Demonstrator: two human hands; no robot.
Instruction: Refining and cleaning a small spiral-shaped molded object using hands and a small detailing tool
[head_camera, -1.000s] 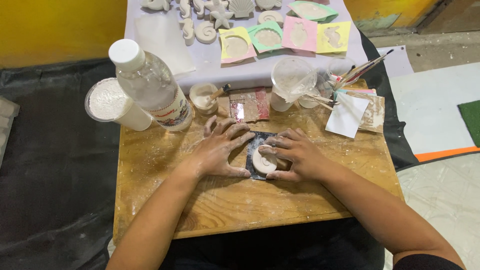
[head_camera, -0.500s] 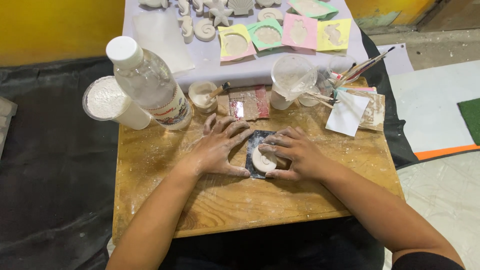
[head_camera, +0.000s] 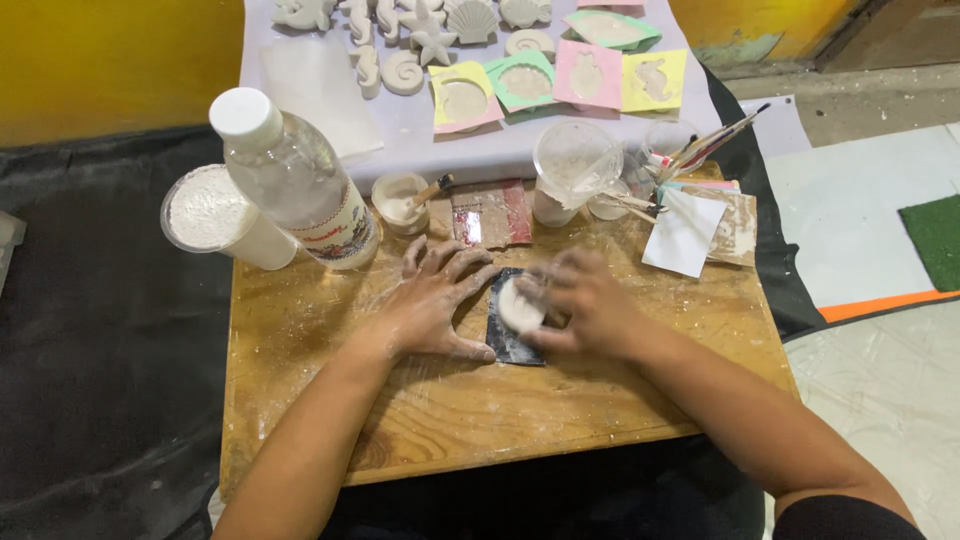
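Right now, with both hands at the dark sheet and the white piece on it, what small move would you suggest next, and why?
Probably a short rubbing stroke of the white piece across the dark sheet. The right hand grips the piece flat on the sheet, and the left hand lies spread on the wooden board at the sheet's left edge, steadying it.

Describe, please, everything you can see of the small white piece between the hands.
The white piece is a small, rounded, matte cast that looks like plaster. It lies on a dark square sheet on the dusty wooden board. The right hand touches it with its fingertips; the left hand lies flat beside it, on the sheet's edge.
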